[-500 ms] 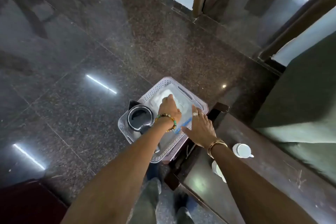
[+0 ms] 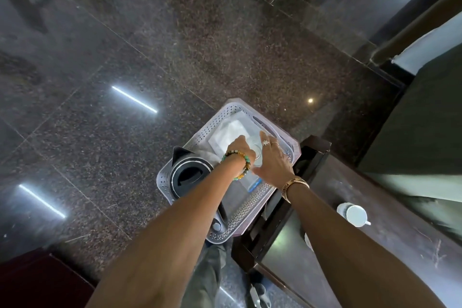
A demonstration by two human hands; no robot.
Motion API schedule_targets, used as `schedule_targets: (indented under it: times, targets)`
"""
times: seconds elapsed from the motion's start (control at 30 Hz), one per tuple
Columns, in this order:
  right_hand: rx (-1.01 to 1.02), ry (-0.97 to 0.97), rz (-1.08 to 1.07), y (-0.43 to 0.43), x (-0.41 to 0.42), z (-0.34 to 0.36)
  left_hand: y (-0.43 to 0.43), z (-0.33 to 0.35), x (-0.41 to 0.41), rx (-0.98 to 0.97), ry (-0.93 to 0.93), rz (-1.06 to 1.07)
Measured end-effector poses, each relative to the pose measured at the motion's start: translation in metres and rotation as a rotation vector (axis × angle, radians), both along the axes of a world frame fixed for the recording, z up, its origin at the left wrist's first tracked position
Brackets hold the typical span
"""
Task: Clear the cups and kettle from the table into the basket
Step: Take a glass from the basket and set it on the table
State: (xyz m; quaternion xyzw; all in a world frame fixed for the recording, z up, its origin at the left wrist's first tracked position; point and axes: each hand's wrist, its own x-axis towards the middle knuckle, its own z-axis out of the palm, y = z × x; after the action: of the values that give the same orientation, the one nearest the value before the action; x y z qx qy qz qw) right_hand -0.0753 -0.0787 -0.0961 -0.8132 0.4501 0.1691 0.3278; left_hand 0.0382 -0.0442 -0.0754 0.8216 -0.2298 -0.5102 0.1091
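A grey perforated basket (image 2: pixel 250 215) stands low beside the end of the dark table (image 2: pixel 375 252). The black kettle (image 2: pixel 190 177) sits in the basket's left part, lid up. Both my hands reach into the basket. My left hand (image 2: pixel 238 147) curls its fingers down onto a clear glass cup (image 2: pixel 258 156) over a white cloth (image 2: pixel 231 132). My right hand (image 2: pixel 273 160) lies with spread fingers against the glass's other side. A white cup (image 2: pixel 353 215) stands on the table. A second white cup (image 2: pixel 308 241) peeks out from behind my right forearm.
A clear packet with a blue strip (image 2: pixel 255 186) lies in the basket near my right wrist. Polished dark granite floor (image 2: pixel 150 57) spreads around the basket. A dark cabinet (image 2: pixel 425 120) rises behind the table, and a dark red piece of furniture (image 2: pixel 37 282) fills the lower left corner.
My right hand has moved from the basket's near rim further in, up against the glass. My left hand has stayed over the white cloth. The view has shifted slightly.
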Motion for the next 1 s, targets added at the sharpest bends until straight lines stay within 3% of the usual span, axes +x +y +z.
schedule_targets:
  times: [0.33, 0.47, 0.73, 1.0]
  targets:
    - [-0.042, -0.1, -0.098, 0.0, -0.006, -0.006, 0.007, -0.008, -0.001, -0.109, 0.171, 0.32]
    - [-0.044, -0.144, -0.156, 0.001, -0.025, 0.015, 0.015, 0.009, -0.009, -0.158, 0.266, 0.358]
    - [-0.03, -0.27, -0.178, -0.004, -0.081, 0.099, 0.035, 0.096, -0.055, -0.323, 0.213, 0.118]
    - [-0.121, -0.357, -0.241, 0.029, -0.17, 0.183, 0.07, 0.18, -0.137, -0.485, 0.143, 0.061]
